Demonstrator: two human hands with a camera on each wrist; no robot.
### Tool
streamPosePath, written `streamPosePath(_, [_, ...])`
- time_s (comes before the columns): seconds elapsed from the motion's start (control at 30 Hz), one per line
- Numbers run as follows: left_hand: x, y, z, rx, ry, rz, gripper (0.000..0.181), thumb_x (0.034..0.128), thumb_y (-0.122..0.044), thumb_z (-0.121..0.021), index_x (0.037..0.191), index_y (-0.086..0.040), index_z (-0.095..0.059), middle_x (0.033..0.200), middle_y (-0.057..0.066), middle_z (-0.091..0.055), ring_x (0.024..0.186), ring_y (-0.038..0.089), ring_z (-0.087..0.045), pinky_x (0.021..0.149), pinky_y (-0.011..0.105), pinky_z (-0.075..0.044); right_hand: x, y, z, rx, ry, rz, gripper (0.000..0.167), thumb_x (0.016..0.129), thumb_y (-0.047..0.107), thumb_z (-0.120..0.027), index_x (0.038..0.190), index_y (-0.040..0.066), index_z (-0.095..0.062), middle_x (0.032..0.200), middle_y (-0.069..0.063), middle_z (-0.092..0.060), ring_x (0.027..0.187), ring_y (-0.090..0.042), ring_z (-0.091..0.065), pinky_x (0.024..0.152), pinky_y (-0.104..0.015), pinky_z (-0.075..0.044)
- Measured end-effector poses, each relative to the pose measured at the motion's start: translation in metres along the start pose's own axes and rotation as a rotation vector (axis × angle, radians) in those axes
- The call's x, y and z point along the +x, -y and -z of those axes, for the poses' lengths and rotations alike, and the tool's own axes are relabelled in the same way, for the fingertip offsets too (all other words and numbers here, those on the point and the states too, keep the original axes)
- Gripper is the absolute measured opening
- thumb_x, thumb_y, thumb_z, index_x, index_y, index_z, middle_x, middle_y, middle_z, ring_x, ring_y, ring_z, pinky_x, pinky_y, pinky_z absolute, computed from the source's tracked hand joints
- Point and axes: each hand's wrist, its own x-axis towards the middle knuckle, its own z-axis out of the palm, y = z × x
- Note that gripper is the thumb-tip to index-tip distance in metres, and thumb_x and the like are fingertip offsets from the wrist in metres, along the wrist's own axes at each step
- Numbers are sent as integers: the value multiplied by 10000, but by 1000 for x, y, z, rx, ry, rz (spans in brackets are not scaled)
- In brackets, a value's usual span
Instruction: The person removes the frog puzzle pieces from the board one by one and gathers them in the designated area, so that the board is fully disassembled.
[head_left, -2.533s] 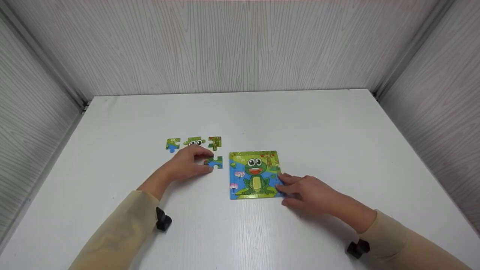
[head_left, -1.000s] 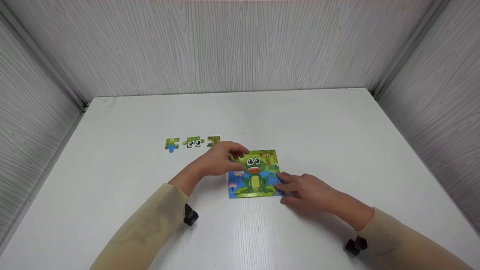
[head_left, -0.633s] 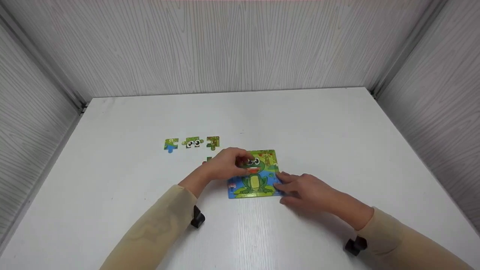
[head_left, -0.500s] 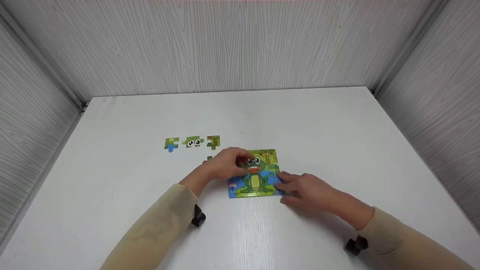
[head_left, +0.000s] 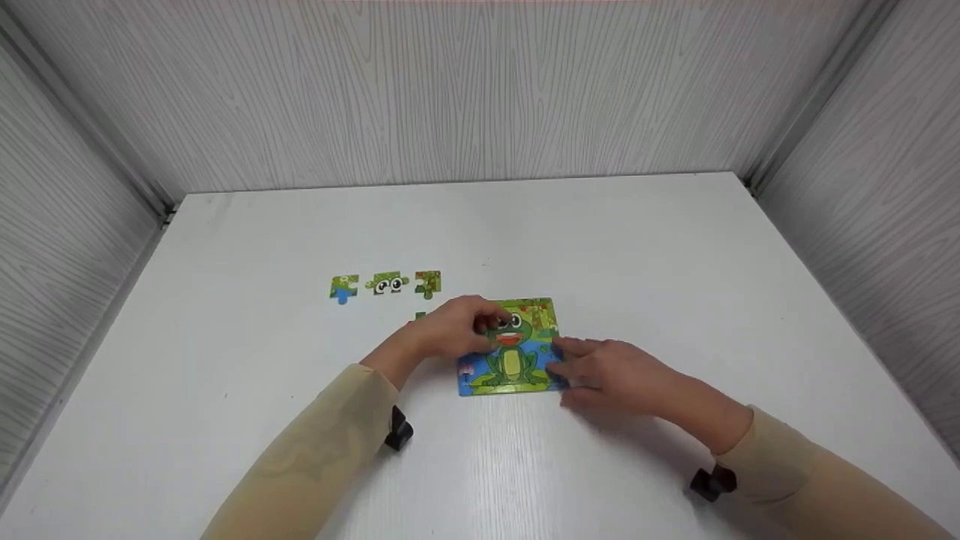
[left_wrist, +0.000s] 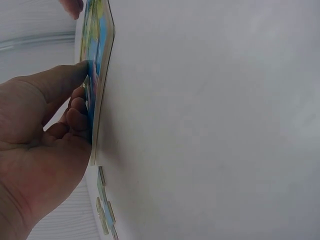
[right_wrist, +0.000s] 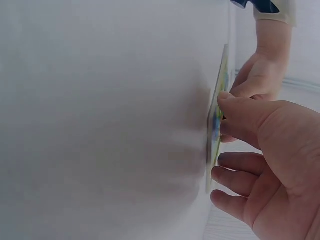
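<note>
A square jigsaw puzzle (head_left: pixel 511 367) with a frog picture lies on the table. My left hand (head_left: pixel 450 328) reaches over its upper left part. In the left wrist view, the thumb (left_wrist: pixel 75 74) touches the picture and the other fingers are curled; whether they pinch a puzzle piece is hidden. At the puzzle's right edge, my right hand (head_left: pixel 619 375) rests its fingertips with the fingers spread. Three loose pieces form a row: a blue-green one (head_left: pixel 343 288), one with eyes (head_left: pixel 387 283), and a leafy one (head_left: pixel 428 283). Another piece (head_left: pixel 420 315) is mostly behind the left hand.
The white table (head_left: pixel 637 247) has grain-patterned panels behind it and at both sides. A black wrist device (head_left: pixel 400 431) sits under the left sleeve, and a second device (head_left: pixel 712 484) is under the right one.
My left hand has left the loose piece below the row and moved right onto the puzzle, where it now stays nearly still. The right hand has lifted slightly at the puzzle's edge.
</note>
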Motion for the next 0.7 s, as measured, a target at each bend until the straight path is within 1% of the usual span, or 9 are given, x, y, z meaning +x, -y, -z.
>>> streamPosePath(0.13, [1, 1, 0, 6, 7, 1, 438, 989, -127, -753, 1421, -130, -681, 1193, 9, -646, 1053, 207, -552, 984, 370, -494, 5, 4, 3, -9, -34, 48, 453, 993, 259, -768, 1384, 41, -704, 1492, -258, -573, 1341, -378, -604, 991, -534, -555])
streamPosePath(0.4, [1, 0, 0, 26, 9, 2, 453, 997, -135, -738, 1443, -118, -661, 1225, 24, -641, 1078, 211, -557, 1016, 385, -490, 19, 9, -3, 53, 21, -10, 493, 1001, 346, -757, 1416, 87, -690, 1552, -213, -527, 1362, -376, -583, 1042, -540, -522])
streamPosePath(0.53, [0, -1, 0, 22, 8, 6, 451, 996, -130, -734, 1441, -117, -661, 1237, 21, -640, 1084, 205, -559, 1020, 385, -487, 21, 7, -10, 66, 25, -16, 503, 1006, 363, -747, 1429, 99, -680, 1561, -202, -519, 1332, -377, -606, 1028, -543, -529])
streamPosePath(0.7, [2, 0, 1, 21, 13, -17, 440, 985, -98, -734, 1421, -100, -678, 1199, 22, -659, 1046, 202, -563, 987, 383, -496, 20, 6, -14, 83, 11, -21, 492, 1012, 351, -739, 1433, 103, -678, 1570, -197, -513, 1301, -380, -628, 999, -549, -536])
